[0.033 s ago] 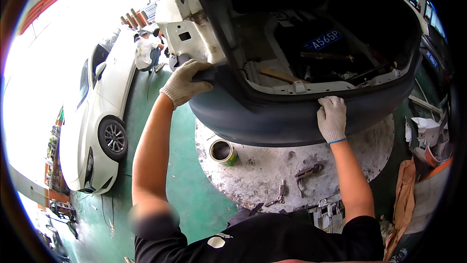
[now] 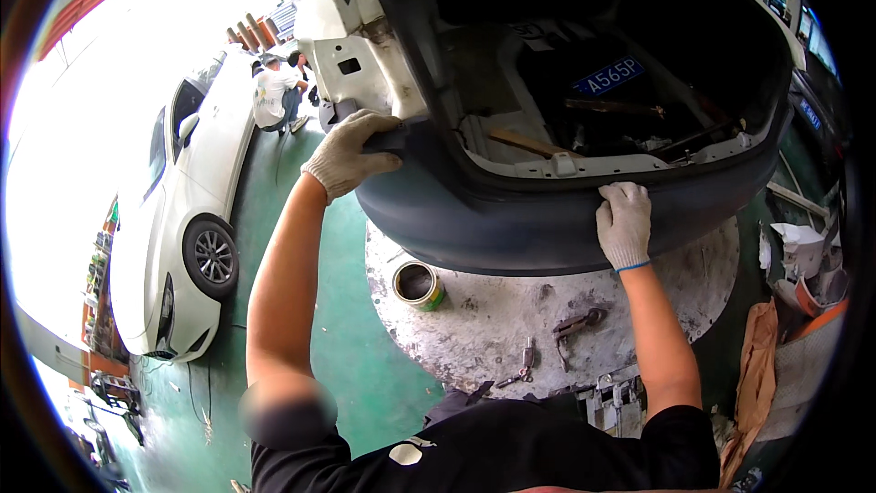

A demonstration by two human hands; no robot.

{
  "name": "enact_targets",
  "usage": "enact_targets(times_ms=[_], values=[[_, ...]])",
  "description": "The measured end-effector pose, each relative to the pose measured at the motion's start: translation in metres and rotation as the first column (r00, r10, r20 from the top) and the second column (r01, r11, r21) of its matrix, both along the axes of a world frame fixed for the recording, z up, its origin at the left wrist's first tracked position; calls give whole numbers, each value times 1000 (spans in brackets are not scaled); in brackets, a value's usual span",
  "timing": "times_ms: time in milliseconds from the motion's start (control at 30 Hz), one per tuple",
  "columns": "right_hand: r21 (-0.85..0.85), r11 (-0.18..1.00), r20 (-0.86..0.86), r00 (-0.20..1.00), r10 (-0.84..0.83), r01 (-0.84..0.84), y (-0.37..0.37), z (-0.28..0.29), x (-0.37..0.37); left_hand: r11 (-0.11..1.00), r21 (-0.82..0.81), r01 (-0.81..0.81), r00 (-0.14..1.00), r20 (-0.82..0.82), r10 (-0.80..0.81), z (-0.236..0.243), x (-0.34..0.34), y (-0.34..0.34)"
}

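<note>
A dark grey rear bumper (image 2: 493, 228) spans the back end of a white car body, below the open trunk (image 2: 584, 83). At the bumper's left corner, my left hand (image 2: 351, 155) in a white knit glove grips the edge, fingers over the top and thumb lower on the outer face. My right hand (image 2: 625, 224), gloved the same way, has its fingers curled over the bumper's top edge, right of the middle. A bare body panel (image 2: 365, 64) of the car shows just beyond my left hand. What the fingertips touch underneath is hidden.
Under the bumper lies a stained round plate (image 2: 484, 347) with an open can (image 2: 417, 285), pliers (image 2: 525, 365) and a dark tool (image 2: 579, 321). A white car (image 2: 173, 247) stands at left, near a crouching person (image 2: 276, 96). Scrap parts (image 2: 803, 247) and brown paper (image 2: 756, 374) lie at right.
</note>
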State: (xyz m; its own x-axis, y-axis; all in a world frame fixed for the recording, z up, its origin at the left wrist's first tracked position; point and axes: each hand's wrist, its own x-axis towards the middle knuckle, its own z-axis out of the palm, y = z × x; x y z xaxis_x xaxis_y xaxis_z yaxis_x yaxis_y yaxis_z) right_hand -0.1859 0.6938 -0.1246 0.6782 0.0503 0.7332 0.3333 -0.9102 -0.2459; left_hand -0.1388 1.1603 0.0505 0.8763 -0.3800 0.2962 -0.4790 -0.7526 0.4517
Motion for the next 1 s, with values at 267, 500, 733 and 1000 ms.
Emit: enact_targets(times_ms=[267,500,733,1000], values=[[45,997,43,997,-60,58,12,-7,4,999,22,-49,995,93,47,-4,5,20],[56,990,96,987,-133,128,21,-14,9,999,33,-16,957,290,6,-24,21,41],[54,983,172,968,-184,178,29,-18,11,1000,26,-12,937,350,2,-29,25,41],[94,983,251,952,-177,158,30,-19,15,994,-10,109,891,444,-93,-33,32,44]])
